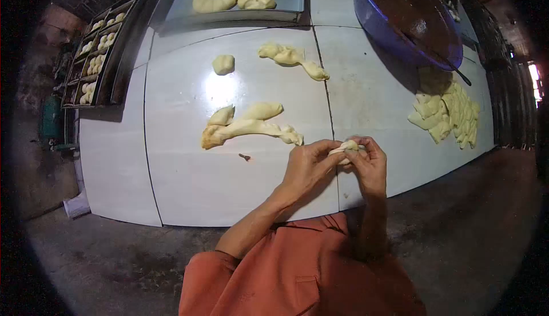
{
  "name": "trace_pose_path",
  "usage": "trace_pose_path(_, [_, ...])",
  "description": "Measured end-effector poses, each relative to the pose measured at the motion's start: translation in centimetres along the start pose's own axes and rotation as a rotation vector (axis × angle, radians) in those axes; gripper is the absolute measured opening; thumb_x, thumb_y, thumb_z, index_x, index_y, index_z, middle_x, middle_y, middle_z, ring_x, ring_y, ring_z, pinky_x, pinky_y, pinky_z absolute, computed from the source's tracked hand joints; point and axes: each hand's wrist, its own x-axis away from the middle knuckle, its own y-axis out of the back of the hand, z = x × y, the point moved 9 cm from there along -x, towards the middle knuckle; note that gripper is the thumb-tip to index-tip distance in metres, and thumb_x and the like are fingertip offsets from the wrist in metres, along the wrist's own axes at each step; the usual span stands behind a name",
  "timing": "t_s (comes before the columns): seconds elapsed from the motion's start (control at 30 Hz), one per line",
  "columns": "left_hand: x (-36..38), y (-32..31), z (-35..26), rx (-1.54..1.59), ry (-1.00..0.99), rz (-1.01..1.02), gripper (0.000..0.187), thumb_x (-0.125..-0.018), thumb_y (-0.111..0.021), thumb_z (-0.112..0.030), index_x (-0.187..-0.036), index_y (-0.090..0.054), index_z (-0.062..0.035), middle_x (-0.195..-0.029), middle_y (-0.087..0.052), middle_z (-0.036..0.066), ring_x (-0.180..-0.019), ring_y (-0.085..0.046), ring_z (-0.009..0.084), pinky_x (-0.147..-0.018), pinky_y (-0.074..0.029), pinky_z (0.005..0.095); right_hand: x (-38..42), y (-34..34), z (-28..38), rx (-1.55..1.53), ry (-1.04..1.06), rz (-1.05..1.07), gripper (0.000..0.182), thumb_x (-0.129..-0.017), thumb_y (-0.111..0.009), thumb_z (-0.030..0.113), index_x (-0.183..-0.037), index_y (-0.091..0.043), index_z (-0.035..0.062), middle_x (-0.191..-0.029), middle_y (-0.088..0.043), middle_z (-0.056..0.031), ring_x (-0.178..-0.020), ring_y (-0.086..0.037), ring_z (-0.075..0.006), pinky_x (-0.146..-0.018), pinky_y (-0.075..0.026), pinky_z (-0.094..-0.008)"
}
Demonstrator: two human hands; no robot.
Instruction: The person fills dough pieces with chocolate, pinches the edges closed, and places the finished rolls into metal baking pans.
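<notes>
A small piece of dough (pixel 346 146) is pinched between my two hands, just above the white tabletop near its front edge. My left hand (pixel 313 164) grips it from the left, thumb and fingers closed. On the other side my right hand (pixel 369 164) has its thumb and fingers pressed on the same piece, hiding part of it. To the left of my hands lies a long, uneven dough strip (pixel 251 128) with a browned end, touching other dough pieces. A twisted dough length (pixel 293 60) and a small round lump (pixel 223 64) rest farther back.
At the back stands a blue-grey tray (pixel 274 15) of shaped dough. A purple basin (pixel 372 13) with brown filling is at the back right, beside a pile of cut dough (pixel 446 113). Dark pans (pixel 123 58) of dough sit at the left. A small dark bit (pixel 245 157) lies on the table.
</notes>
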Motion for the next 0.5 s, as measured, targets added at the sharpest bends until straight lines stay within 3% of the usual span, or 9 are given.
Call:
trace_pose_path(0.07, [-0.5, -0.4, 0.7, 0.167, -0.003, -0.045, 0.044, -0.095, -0.072, -0.023, -0.130, -0.062, 0.0019, -0.107, -0.074, 0.017, -0.101, -0.069, 0.0170, -0.087, -0.055, 0.0304, -0.5, 0.8, 0.8, 0.116, 0.187, -0.063, 0.027, -0.095, -0.068, 0.005, -0.119, -0.057, -0.0009, -0.116, -0.064, -0.0124, -0.105, -0.065, -0.0195, -0.090, -0.057, -0.0326])
trace_pose_path(0.13, [-1.4, -1.7, 0.7, 0.240, -0.006, 0.003, 0.054, -0.096, -0.069, -0.023, -0.141, -0.052, 0.0023, -0.121, -0.069, 0.021, -0.113, -0.066, 0.0222, -0.095, -0.053, 0.0340, -0.6, 1.5, 2.4, 0.145, 0.328, -0.095, 0.022, -0.095, -0.067, 0.004, -0.114, -0.056, 0.0000, -0.116, -0.062, -0.0121, -0.104, -0.064, -0.0188, -0.091, -0.057, -0.0332])
trace_pose_path(0.2, [-1.5, -0.5, -2.7, 0.076, -0.354, -0.351, 0.065, -0.096, -0.069, -0.025, -0.149, -0.042, -0.0003, -0.134, -0.060, 0.026, -0.113, -0.068, 0.0314, -0.092, -0.055, 0.0358, -0.7, 1.5, 3.3, -0.003, 0.279, -0.066, 0.022, -0.095, -0.068, 0.005, -0.113, -0.054, 0.0004, -0.114, -0.063, -0.0112, -0.104, -0.064, -0.0181, -0.091, -0.056, -0.0319])
trace_pose_path(0.23, [-1.6, -0.6, -4.9, -0.108, -0.535, -0.372, 0.074, -0.096, -0.068, -0.025, -0.154, -0.031, 0.0018, -0.147, -0.048, 0.028, -0.124, -0.061, 0.0384, -0.099, -0.052, 0.0395, -0.8, 1.3, 3.9, -0.041, 0.275, -0.049, 0.023, -0.095, -0.067, 0.004, -0.113, -0.054, 0.0009, -0.114, -0.063, -0.0106, -0.103, -0.064, -0.0176, -0.090, -0.055, -0.0306])
trace_pose_path(0.3, [-2.8, -1.9, -7.1, -0.085, -0.669, -0.335, 0.074, -0.096, -0.069, -0.025, -0.153, -0.032, 0.0036, -0.144, -0.051, 0.027, -0.124, -0.061, 0.0389, -0.100, -0.051, 0.0394, -1.6, 1.9, 4.4, -0.084, 0.273, -0.031, 0.024, -0.093, -0.067, -0.002, -0.113, -0.054, 0.0028, -0.113, -0.064, -0.0099, -0.099, -0.066, -0.0164, -0.085, -0.055, -0.0280])
trace_pose_path(0.33, [-2.9, -2.7, -8.4, -0.061, -0.776, -0.318, 0.075, -0.095, -0.069, -0.026, -0.152, -0.032, 0.0054, -0.142, -0.054, 0.027, -0.125, -0.060, 0.0394, -0.102, -0.050, 0.0394, -1.5, 0.8, 5.3, -0.325, 0.279, 0.129, 0.025, -0.092, -0.066, -0.001, -0.114, -0.055, 0.0043, -0.113, -0.063, -0.0086, -0.101, -0.064, -0.0157, -0.087, -0.053, -0.0286])
trace_pose_path(0.37, [-4.1, -4.3, -7.9, -0.061, -0.826, -0.216, 0.082, -0.099, -0.064, -0.036, -0.156, -0.022, 0.0054, -0.141, -0.056, 0.026, -0.130, -0.056, 0.0321, -0.107, -0.046, 0.0386, -1.7, 0.5, 5.8, -0.507, 0.307, 0.203, 0.026, -0.093, -0.067, 0.002, -0.116, -0.055, 0.0042, -0.113, -0.063, -0.0080, -0.103, -0.063, -0.0159, -0.090, -0.052, -0.0292])
trace_pose_path(0.43, [-6.2, -5.7, -8.0, 0.220, -0.734, -0.259, 0.084, -0.097, -0.066, -0.036, -0.155, -0.023, 0.0058, -0.139, -0.057, 0.026, -0.127, -0.058, 0.0307, -0.105, -0.048, 0.0373, -2.9, 0.4, 7.3, -0.672, 0.360, 0.279, 0.027, -0.093, -0.067, 0.006, -0.118, -0.055, 0.0042, -0.114, -0.062, -0.0074, -0.106, -0.062, -0.0160, -0.092, -0.051, -0.0298])
trace_pose_path(0.5, [-9.0, -6.2, -7.0, 0.575, -0.518, -0.280, 0.092, -0.094, -0.072, -0.031, -0.158, -0.016, 0.0018, -0.141, -0.054, 0.027, -0.125, -0.058, 0.0289, -0.104, -0.048, 0.0368, -5.1, 2.2, 7.3, -0.719, 0.264, 0.065, 0.032, -0.094, -0.068, 0.013, -0.121, -0.054, 0.0041, -0.112, -0.063, -0.0062, -0.108, -0.061, -0.0160, -0.094, -0.049, -0.0298])
